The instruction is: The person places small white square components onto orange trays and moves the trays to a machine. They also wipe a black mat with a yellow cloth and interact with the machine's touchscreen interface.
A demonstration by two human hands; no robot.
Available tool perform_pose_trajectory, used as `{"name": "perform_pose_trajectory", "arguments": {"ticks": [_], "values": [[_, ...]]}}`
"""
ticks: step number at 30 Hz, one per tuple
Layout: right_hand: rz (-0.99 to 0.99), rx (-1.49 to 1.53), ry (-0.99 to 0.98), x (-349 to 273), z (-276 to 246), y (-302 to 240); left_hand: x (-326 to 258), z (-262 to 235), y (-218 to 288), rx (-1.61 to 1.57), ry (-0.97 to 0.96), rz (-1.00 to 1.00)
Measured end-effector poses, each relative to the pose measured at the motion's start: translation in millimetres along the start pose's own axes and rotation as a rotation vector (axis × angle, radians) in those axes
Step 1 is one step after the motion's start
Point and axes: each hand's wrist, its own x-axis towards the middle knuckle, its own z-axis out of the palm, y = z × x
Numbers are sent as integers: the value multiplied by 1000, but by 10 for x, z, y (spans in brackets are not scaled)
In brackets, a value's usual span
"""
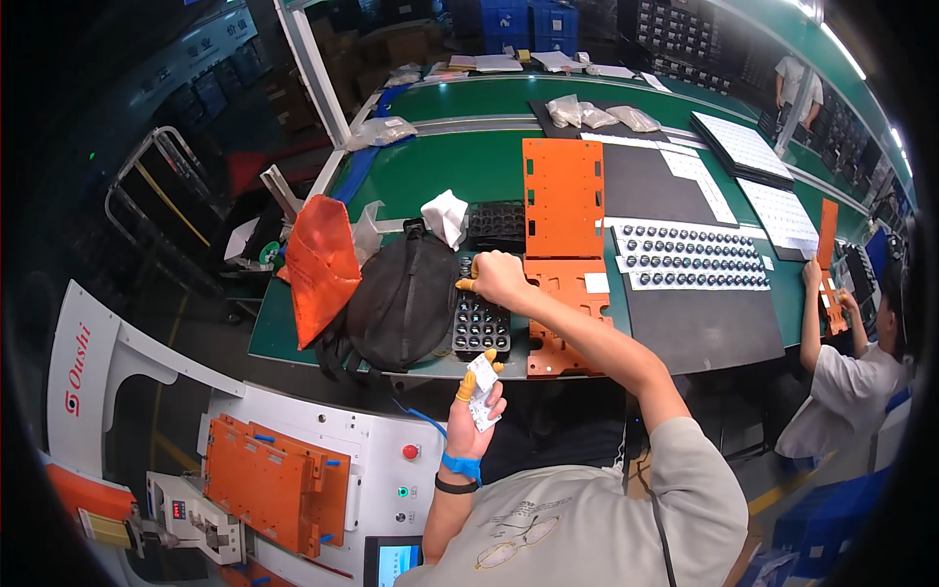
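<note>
- Head view: the left hand (472,416), its fingers bent round a white flat piece (480,413), pinches it just below the near edge of the black tray (469,354).
- The right hand (497,279) reaches over the tray's far part, fingers bent down — whether they pinch any of its round dark parts (474,330), I cannot tell.
- The step looks like picking a part; next calls for a sure pinch — then a straight lift, sparing the neighbours.
</note>
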Motion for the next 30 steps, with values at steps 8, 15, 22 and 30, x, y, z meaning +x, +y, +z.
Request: {"name": "perform_pose_trajectory", "arguments": {"ticks": [8,15,22,30], "values": [[-3,79,94,-148,-212,-91,37,66,3,140,4,29],[-142,779,-23,-1023,-1007,-462,-43,158,88,401,39,244],[-327,802,-130,-1590,-1216,-460,-114,554,101,586,158,271],[-404,573,-5,-1674,-1208,-334,-153,488,70,625,104,249]]}}
